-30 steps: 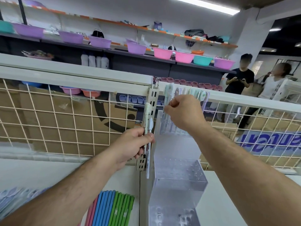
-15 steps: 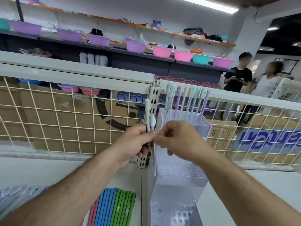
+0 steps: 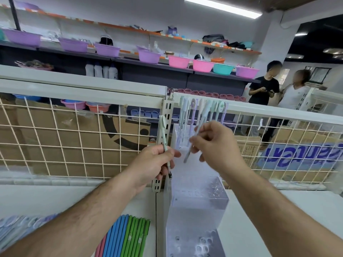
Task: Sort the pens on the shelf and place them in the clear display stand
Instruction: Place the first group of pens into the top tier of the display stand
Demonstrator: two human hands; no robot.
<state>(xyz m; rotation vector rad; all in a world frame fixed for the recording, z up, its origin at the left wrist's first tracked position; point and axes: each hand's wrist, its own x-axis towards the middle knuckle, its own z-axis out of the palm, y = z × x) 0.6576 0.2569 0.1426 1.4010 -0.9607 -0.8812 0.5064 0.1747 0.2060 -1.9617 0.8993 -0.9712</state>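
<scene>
A clear stepped display stand (image 3: 198, 206) rises from the white shelf in front of me. Several pastel pens (image 3: 202, 110) stand upright in its top tier against the wire fence. My left hand (image 3: 154, 164) grips one pale green pen (image 3: 164, 134) upright, just left of the stand. My right hand (image 3: 217, 143) pinches a pale blue pen (image 3: 194, 138), tilted with its tip pointing down-left above the stand's upper tier.
A white wire-grid fence (image 3: 74, 138) with a slotted post (image 3: 167, 112) backs the shelf. Blue and green notebooks (image 3: 128, 238) lie at the lower left. Cardboard boxes sit behind the fence. Two people (image 3: 278, 93) stand at the far right. Coloured basins line the rear shelves.
My right hand took one pen from the pair in my left hand and lifted it up and right over the stand. My left hand now holds a single pen.
</scene>
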